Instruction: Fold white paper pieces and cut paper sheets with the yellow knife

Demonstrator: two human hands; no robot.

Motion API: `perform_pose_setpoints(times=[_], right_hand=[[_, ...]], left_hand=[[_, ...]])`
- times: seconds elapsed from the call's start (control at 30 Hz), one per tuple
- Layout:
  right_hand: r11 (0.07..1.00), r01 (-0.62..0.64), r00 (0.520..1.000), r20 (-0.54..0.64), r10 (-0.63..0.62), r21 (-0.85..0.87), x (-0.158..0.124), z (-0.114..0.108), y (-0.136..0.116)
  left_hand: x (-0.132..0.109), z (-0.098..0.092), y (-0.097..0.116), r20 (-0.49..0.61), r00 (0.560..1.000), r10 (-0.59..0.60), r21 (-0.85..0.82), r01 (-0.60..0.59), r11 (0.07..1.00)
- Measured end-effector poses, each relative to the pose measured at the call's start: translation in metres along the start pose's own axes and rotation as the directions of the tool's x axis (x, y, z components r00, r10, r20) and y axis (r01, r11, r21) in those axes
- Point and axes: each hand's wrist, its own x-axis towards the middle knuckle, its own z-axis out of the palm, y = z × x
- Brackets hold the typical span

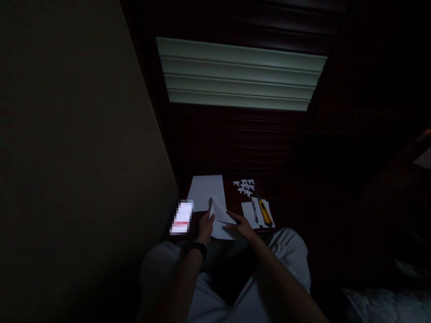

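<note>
A folded sheet of white paper (220, 211) is held tilted between both hands above the near part of a small dark table. My left hand (205, 225), with a black band on the wrist, grips its left edge. At the right edge, my right hand (243, 225) pinches the paper between thumb and fingers. Beneath the hands lies another white sheet (222, 232) at the table's front edge. A larger blank sheet (207, 190) lies flat just beyond the left hand.
Several small white paper cutouts (245, 186) lie at the back right of the table. Nearer, a yellow utility knife (265, 213) and a pen-like object (255, 211) rest on white paper pieces (248, 211). A lit, blurred screen (182, 218) sits at left, beside the wall (84, 157).
</note>
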Motion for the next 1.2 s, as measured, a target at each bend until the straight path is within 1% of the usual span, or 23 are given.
perform_pose_setpoints(times=[0.07, 0.2, 0.27, 0.33, 0.43, 0.57, 0.67, 0.73, 0.8, 0.9, 0.97, 1.07, 1.13, 1.2], right_hand=[[0.998, -0.002, 0.999, -0.041, 0.004, 0.066, 0.001, -0.001, -0.003], [0.993, -0.035, 0.985, -0.162, 0.053, 0.111, 0.007, -0.002, -0.006], [0.987, -0.046, 0.98, -0.182, 0.075, 0.157, 0.008, -0.001, -0.007], [0.971, -0.077, 0.982, -0.153, 0.113, 0.226, 0.009, 0.001, -0.009], [0.942, -0.153, 0.983, -0.054, 0.177, 0.3, 0.01, 0.001, -0.014], [0.924, -0.212, 0.973, -0.019, 0.23, 0.319, 0.009, -0.004, -0.023], [0.921, -0.225, 0.973, 0.025, 0.229, 0.318, 0.006, -0.009, -0.031], [0.933, -0.225, 0.974, 0.041, 0.223, 0.282, 0.004, -0.011, -0.038], [0.948, -0.209, 0.978, 0.031, 0.207, 0.239, 0.006, -0.013, -0.046], [0.962, -0.158, 0.987, 0.009, 0.161, 0.22, 0.014, -0.015, -0.06], [0.966, -0.134, 0.991, 0.0, 0.137, 0.22, 0.023, -0.016, -0.066], [0.97, -0.118, 0.992, -0.016, 0.124, 0.213, 0.034, -0.019, -0.069], [0.969, -0.113, 0.991, -0.048, 0.127, 0.218, 0.039, -0.02, -0.068], [0.965, -0.115, 0.986, -0.092, 0.14, 0.237, 0.043, -0.021, -0.066]], left_hand=[[-0.001, 0.0, 0.001, 0.001, 1.0, -0.003, -0.015, 0.003, 1.0], [-0.005, 0.004, 0.006, 0.041, 0.999, 0.002, -0.031, -0.001, 1.0], [-0.006, 0.009, 0.01, 0.057, 0.998, 0.011, -0.045, -0.009, 0.999], [-0.007, 0.014, 0.015, 0.078, 0.997, 0.021, -0.054, -0.017, 0.998], [-0.005, 0.02, 0.022, 0.102, 0.995, 0.02, -0.037, -0.016, 0.999], [-0.003, 0.025, 0.029, 0.089, 0.993, 0.077, 0.003, -0.078, 0.997], [-0.005, 0.027, 0.032, 0.089, 0.991, 0.095, 0.045, -0.099, 0.994], [-0.006, 0.029, 0.034, 0.106, 0.988, 0.108, 0.085, -0.118, 0.989], [-0.007, 0.03, 0.037, 0.131, 0.98, 0.15, 0.125, -0.167, 0.978], [-0.007, 0.034, 0.041, 0.177, 0.96, 0.217, 0.174, -0.248, 0.953], [-0.009, 0.038, 0.044, 0.223, 0.947, 0.231, 0.198, -0.276, 0.94], [-0.014, 0.046, 0.047, 0.289, 0.925, 0.245, 0.205, -0.31, 0.929], [-0.018, 0.052, 0.047, 0.285, 0.922, 0.262, 0.198, -0.324, 0.925], [-0.021, 0.057, 0.048, 0.254, 0.928, 0.274, 0.199, -0.327, 0.924]])
